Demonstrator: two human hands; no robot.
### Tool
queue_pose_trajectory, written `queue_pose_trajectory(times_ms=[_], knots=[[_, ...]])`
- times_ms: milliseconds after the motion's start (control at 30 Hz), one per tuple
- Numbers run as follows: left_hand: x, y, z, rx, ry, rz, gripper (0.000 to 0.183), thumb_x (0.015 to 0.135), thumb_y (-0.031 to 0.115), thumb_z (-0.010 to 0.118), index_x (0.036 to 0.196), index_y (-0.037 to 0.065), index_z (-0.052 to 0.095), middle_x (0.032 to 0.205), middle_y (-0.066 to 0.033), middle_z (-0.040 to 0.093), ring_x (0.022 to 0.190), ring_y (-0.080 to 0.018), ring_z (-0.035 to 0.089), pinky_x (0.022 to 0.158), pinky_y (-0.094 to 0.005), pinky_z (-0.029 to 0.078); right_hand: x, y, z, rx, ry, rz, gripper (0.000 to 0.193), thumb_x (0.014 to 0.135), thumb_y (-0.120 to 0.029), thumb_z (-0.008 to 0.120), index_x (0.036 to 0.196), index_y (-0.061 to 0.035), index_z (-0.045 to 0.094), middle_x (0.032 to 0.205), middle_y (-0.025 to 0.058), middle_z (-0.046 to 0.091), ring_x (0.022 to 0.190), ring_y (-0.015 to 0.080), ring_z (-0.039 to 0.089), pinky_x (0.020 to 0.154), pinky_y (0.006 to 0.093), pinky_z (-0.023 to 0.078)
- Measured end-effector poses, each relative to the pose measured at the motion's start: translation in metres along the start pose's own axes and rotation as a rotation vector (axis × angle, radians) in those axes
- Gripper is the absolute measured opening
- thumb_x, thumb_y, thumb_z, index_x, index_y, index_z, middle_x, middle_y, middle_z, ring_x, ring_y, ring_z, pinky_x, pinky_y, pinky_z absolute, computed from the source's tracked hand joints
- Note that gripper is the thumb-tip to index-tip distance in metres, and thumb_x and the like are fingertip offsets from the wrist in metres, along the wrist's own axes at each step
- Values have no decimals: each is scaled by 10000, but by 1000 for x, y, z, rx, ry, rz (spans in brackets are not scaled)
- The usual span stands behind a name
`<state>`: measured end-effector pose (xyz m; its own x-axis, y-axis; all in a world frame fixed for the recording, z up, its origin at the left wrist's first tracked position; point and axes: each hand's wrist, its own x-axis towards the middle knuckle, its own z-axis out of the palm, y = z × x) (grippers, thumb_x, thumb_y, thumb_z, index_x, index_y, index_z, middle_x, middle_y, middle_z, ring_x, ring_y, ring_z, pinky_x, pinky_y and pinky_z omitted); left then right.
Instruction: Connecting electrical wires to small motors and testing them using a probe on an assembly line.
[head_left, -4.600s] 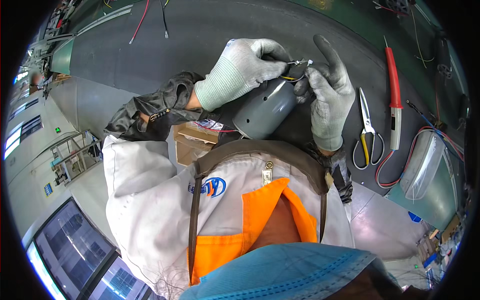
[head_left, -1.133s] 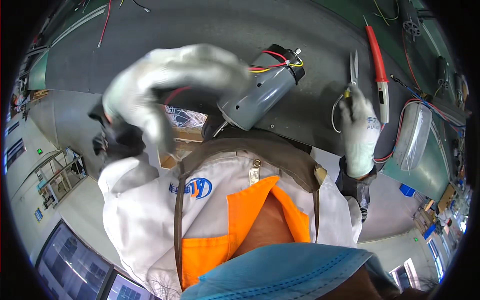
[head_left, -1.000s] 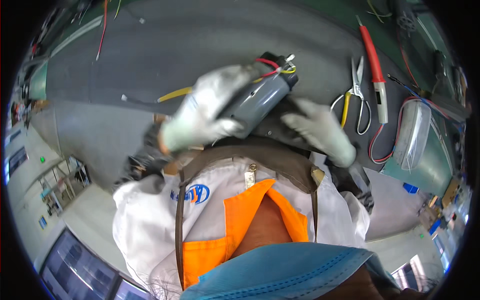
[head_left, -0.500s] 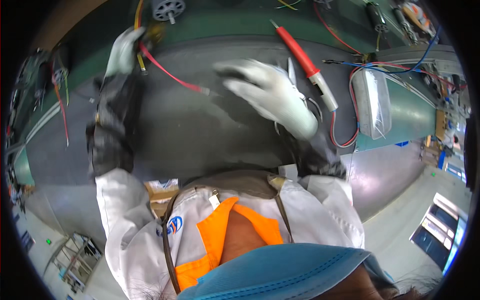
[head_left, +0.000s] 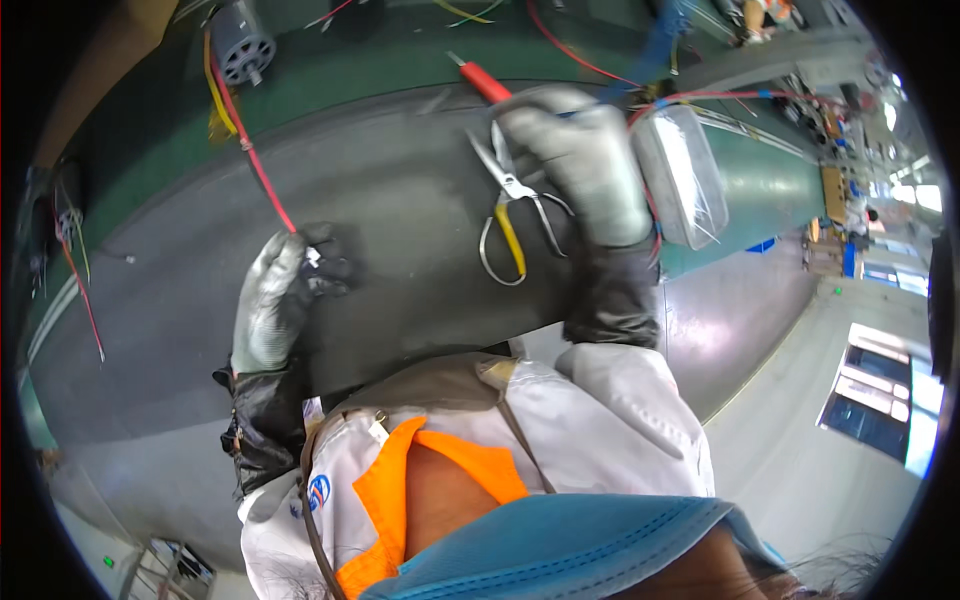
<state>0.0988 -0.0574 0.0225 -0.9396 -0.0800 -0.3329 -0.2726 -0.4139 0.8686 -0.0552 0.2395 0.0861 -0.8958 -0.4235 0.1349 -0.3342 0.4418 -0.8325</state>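
My left hand point(head_left: 268, 300), in a white glove, pinches the lower end of a red wire point(head_left: 262, 175). A small pale tip shows at its fingers, beside dark blurred shapes I cannot make out. The wire runs up to a silver motor point(head_left: 242, 45), which also has a yellow wire point(head_left: 217, 95). My right hand point(head_left: 590, 165), gloved and slightly blurred, is curled over a red probe point(head_left: 485, 82) with a metal tip; its handle is hidden under the palm. Just left of that hand lies a pair of scissors point(head_left: 513, 190), blades apart, one handle loop partly yellow.
A clear plastic box point(head_left: 685, 180) stands right of my right hand, with red and blue cables around it. Another motor with wires point(head_left: 68, 222) lies at the far left. The dark mat point(head_left: 400, 290) covers the green bench point(head_left: 350, 75) before me.
My left hand has come down from beside the motor to the red wire's end. My right hand has moved onto the probe, uncovering the scissors. The whole view has shifted.
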Motion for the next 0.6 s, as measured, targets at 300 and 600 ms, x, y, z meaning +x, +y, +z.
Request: queue_pose_trajectory(times_ms=[300,600], knots=[[25,11,19,17,48,84,481,1043,285,615,1315,-105,545,973,-111,623,863,-181,639,840,-343,543,-55,41,111,295,-429,-288,197,926,-218,706,972,-30,739,777,122,698,726,267,691,681,342,548],[69,10,75,-241,-53,117,389,1040,222,609,1303,-65,610,1106,-118,706,1014,-194,698,932,-334,561,-34,-8,89,762,107,48,479,1045,-96,505,1500,39,439,914,102,717,752,153,701,668,264,564]])
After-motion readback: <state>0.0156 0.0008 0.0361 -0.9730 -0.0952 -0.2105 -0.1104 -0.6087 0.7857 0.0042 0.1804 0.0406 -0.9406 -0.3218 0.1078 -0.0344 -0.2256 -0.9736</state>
